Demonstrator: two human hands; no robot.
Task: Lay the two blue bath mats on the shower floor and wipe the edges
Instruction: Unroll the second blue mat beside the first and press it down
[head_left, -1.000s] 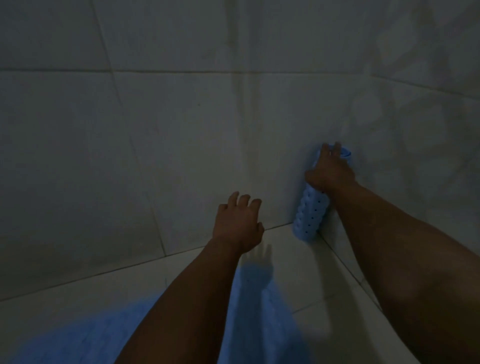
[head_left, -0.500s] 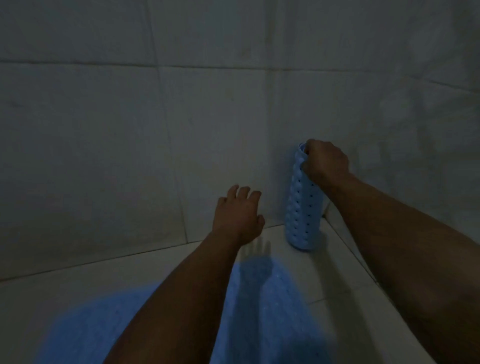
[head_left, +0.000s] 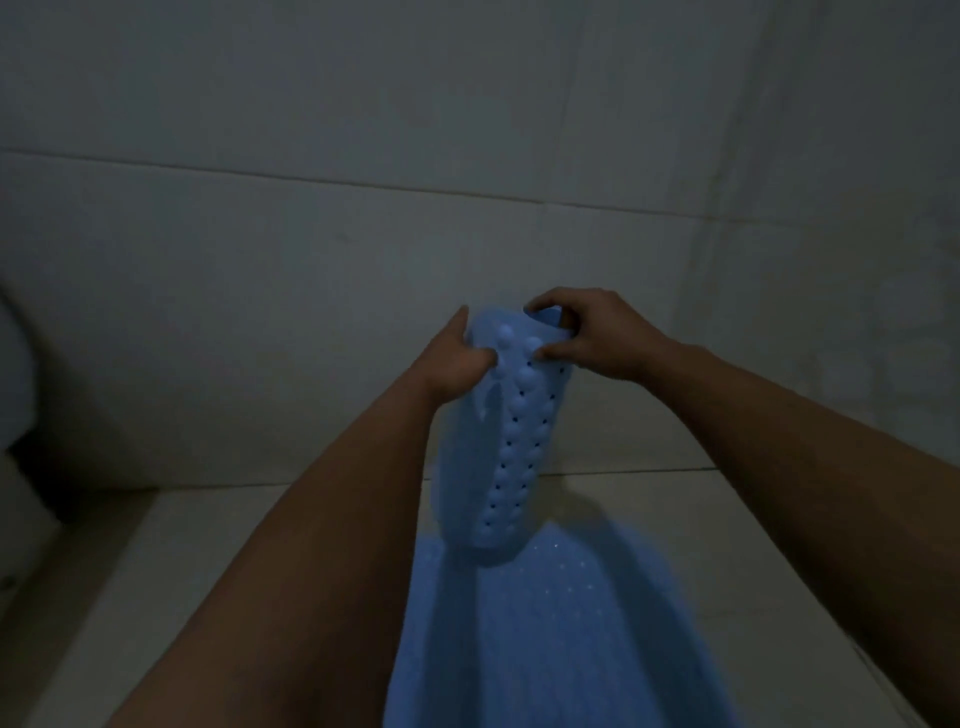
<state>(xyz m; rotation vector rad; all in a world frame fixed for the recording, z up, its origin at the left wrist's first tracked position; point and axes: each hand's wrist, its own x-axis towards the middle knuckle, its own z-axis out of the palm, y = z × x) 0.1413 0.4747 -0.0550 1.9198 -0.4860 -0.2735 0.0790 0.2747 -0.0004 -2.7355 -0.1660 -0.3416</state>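
A rolled blue bath mat (head_left: 511, 452), dotted with bumps and small holes, hangs upright in front of me above the floor. My left hand (head_left: 452, 358) grips its top edge from the left. My right hand (head_left: 587, 332) pinches the top edge from the right, fingers hooked into the roll's opening. Below it a second blue bath mat (head_left: 550, 639) lies flat on the pale tiled shower floor (head_left: 649, 519), partly hidden by my forearms. The room is dim.
Tiled walls (head_left: 311, 286) close the space ahead and to the right, meeting in a corner at the right. A pale rounded object (head_left: 15, 374) shows at the far left edge, with a dark gap beneath it.
The rolled mat stood in the wall corner with only my right hand on it. It is now lifted off the floor to the middle, and my left hand has taken hold too.
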